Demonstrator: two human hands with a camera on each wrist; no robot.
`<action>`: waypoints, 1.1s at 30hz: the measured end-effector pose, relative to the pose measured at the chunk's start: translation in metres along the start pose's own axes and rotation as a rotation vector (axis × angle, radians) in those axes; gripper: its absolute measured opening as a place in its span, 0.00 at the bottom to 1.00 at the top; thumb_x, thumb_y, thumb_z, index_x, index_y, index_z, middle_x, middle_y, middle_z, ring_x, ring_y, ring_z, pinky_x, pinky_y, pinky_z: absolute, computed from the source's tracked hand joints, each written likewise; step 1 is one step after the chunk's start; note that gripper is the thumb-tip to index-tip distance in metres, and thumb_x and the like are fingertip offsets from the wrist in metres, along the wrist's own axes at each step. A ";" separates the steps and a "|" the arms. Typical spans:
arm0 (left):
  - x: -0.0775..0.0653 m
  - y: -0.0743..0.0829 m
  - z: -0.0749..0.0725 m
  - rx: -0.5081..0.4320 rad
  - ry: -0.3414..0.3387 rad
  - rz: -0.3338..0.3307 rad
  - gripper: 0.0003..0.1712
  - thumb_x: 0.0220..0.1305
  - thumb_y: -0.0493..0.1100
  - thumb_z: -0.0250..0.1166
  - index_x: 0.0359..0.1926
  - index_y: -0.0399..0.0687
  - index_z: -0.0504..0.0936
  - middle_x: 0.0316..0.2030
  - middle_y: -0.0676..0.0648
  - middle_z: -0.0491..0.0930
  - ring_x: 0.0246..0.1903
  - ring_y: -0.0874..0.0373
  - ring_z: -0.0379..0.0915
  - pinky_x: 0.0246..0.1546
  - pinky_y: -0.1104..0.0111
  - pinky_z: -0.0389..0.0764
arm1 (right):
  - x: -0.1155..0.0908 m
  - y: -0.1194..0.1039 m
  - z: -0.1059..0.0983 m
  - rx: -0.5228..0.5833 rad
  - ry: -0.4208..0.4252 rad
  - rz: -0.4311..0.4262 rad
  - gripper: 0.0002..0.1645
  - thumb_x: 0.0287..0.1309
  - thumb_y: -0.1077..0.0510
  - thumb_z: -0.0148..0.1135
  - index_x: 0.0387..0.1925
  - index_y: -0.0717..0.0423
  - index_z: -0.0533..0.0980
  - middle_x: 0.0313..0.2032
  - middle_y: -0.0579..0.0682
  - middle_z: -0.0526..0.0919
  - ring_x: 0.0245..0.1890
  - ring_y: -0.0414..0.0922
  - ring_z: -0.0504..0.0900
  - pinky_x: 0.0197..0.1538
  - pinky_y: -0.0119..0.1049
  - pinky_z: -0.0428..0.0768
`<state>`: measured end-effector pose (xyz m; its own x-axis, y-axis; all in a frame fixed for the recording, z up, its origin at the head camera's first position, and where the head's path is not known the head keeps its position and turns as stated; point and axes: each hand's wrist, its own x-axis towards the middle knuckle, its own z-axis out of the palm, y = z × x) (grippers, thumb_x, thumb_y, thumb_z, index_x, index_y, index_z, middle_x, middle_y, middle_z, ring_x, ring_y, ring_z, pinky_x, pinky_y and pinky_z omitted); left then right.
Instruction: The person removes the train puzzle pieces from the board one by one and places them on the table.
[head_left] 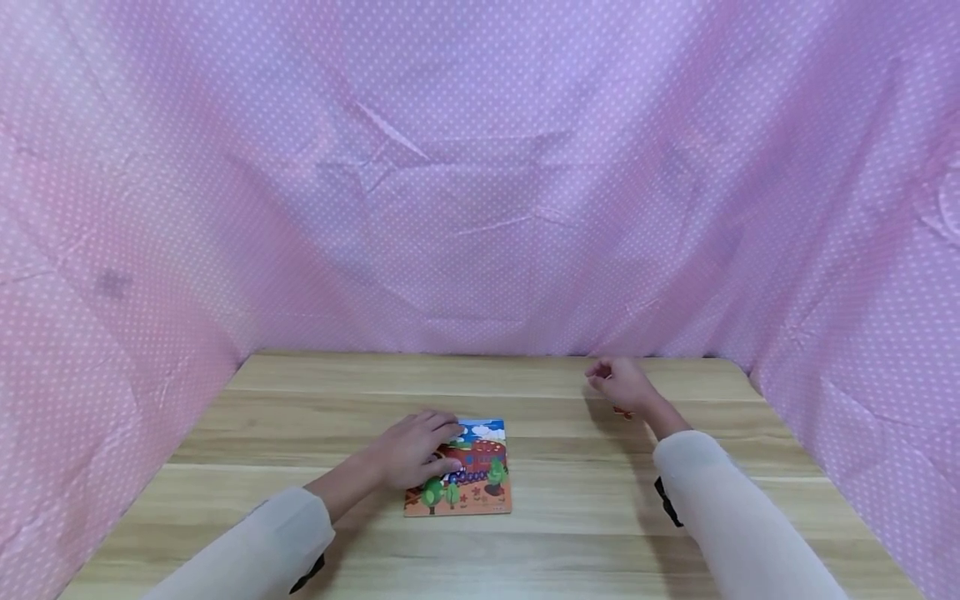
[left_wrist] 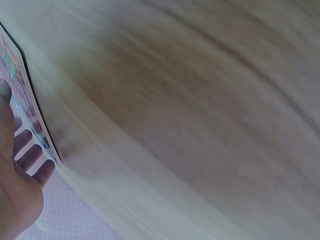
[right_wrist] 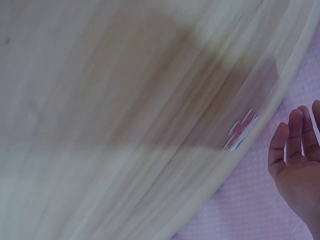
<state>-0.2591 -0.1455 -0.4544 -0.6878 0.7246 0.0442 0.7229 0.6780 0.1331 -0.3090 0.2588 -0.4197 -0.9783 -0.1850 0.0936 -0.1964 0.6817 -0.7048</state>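
The picture board lies flat on the desk, which is the landmark here: the board sits around the desk's middle, under the left hand. That grip is clamped on nothing; its fingers lie apart across the board's left part. The right hand hangs above the desk's far right part, near a small red piece lying there. Its thumb and fingers bend toward each other, but I cannot tell whether they pinch anything.

The board looks light, stiff and thin, perhaps a little slippery on its glossy face; it is best held by opposite edges. The red piece seems lighter still and wants a fingertip pinch at its rim.

The left hand hides part of the board's picture. The right wrist partly covers the piece, and the right wrist view crops that hand's fingers.
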 end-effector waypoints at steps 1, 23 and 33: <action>-0.001 -0.001 0.000 -0.003 0.006 0.000 0.36 0.76 0.66 0.53 0.72 0.49 0.72 0.70 0.46 0.70 0.71 0.47 0.62 0.69 0.49 0.67 | 0.001 -0.003 0.003 -0.018 -0.002 -0.017 0.12 0.69 0.66 0.58 0.48 0.72 0.79 0.42 0.62 0.84 0.32 0.45 0.80 0.29 0.34 0.79; -0.035 -0.025 -0.010 -0.031 0.004 -0.008 0.38 0.72 0.70 0.54 0.68 0.50 0.77 0.66 0.48 0.74 0.68 0.51 0.66 0.69 0.48 0.67 | 0.009 -0.080 0.079 -0.265 -0.220 -0.269 0.08 0.67 0.65 0.60 0.42 0.57 0.84 0.37 0.44 0.85 0.37 0.40 0.79 0.46 0.39 0.82; -0.034 -0.032 -0.010 -0.038 0.000 -0.003 0.39 0.71 0.72 0.54 0.69 0.52 0.75 0.68 0.50 0.72 0.69 0.52 0.65 0.70 0.50 0.67 | 0.005 -0.103 0.109 -0.303 -0.335 -0.308 0.06 0.71 0.57 0.62 0.42 0.51 0.84 0.32 0.37 0.80 0.31 0.37 0.76 0.37 0.31 0.78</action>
<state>-0.2596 -0.1935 -0.4503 -0.6897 0.7228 0.0442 0.7181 0.6748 0.1703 -0.2860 0.1108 -0.4230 -0.8071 -0.5904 -0.0003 -0.5297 0.7244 -0.4413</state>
